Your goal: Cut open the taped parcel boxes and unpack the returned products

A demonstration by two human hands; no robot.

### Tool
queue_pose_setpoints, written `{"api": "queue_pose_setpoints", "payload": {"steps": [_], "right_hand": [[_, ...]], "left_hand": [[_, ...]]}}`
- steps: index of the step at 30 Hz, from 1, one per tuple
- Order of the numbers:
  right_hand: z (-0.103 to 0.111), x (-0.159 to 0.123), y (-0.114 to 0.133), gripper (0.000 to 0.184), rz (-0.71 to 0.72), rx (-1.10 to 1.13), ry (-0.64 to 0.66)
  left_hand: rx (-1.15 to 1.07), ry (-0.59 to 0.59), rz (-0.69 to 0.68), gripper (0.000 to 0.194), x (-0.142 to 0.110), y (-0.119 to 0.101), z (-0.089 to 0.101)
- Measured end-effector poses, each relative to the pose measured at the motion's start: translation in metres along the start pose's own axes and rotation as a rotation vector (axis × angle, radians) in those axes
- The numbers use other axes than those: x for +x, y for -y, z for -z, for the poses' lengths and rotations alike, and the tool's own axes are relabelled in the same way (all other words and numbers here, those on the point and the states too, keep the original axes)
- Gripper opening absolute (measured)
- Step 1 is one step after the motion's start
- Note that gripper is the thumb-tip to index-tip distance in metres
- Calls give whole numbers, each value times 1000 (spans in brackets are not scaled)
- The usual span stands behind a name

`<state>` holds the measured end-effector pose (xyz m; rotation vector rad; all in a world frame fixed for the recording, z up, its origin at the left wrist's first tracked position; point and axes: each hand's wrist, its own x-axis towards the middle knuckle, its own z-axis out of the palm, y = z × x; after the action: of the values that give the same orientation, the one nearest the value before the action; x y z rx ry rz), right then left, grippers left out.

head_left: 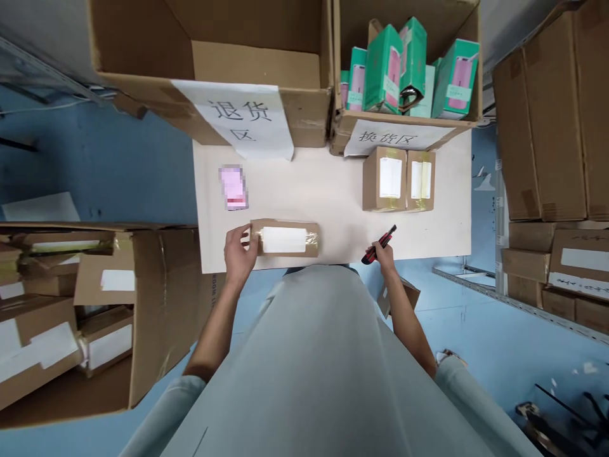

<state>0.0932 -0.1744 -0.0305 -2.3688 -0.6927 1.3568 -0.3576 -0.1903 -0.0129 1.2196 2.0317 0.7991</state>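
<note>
A small taped cardboard box point(285, 239) with a blank-looking white label lies lengthwise at the front edge of the white table. My left hand point(240, 252) grips its left end, thumb on the near side and fingers curled round the far corner. Over the table's front right, my right hand point(383, 252) is closed round a red and black box cutter point(379, 245), whose dark tip points up and to the right. Whether the blade is out I cannot tell. Two more taped boxes point(385, 179) with white labels stand side by side behind the cutter.
A large open carton point(309, 117) stands at the back left; another point(469, 124) at the back right holds several green boxes point(383, 70). A pixelated pink item point(234, 188) lies on the table point(304, 184). Left is a big carton point(164, 311) of parcels; right, shelving with boxes point(540, 139).
</note>
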Motion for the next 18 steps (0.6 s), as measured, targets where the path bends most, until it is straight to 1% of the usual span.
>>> {"api": "queue_pose_setpoints", "payload": {"steps": [3,5,7,8,10,12,15,18], "right_hand": [[-52,-37,8,46,152,-12,97],[-83,-57,15,54,278,0,177],[-105,-73,22,63,363,40,238],[-113,-79,26,68,389,48,251],[-121,-88,34,74,424,1,230],[-120,-94,42,77,435,-110,158],[-108,-98,53,75,437,-293,63],[-94,-103,65,63,485,-488,-3]], "left_hand": [[-60,56,62,56,5,28,11],[-148,142,124,57,7,41,14],[-242,230,159,53,7,47,14],[-278,257,159,49,7,48,13],[-309,265,136,44,5,47,9],[-306,256,104,40,2,42,4],[-311,277,80,35,-6,33,-5],[-336,295,80,43,-15,26,-11]]}}
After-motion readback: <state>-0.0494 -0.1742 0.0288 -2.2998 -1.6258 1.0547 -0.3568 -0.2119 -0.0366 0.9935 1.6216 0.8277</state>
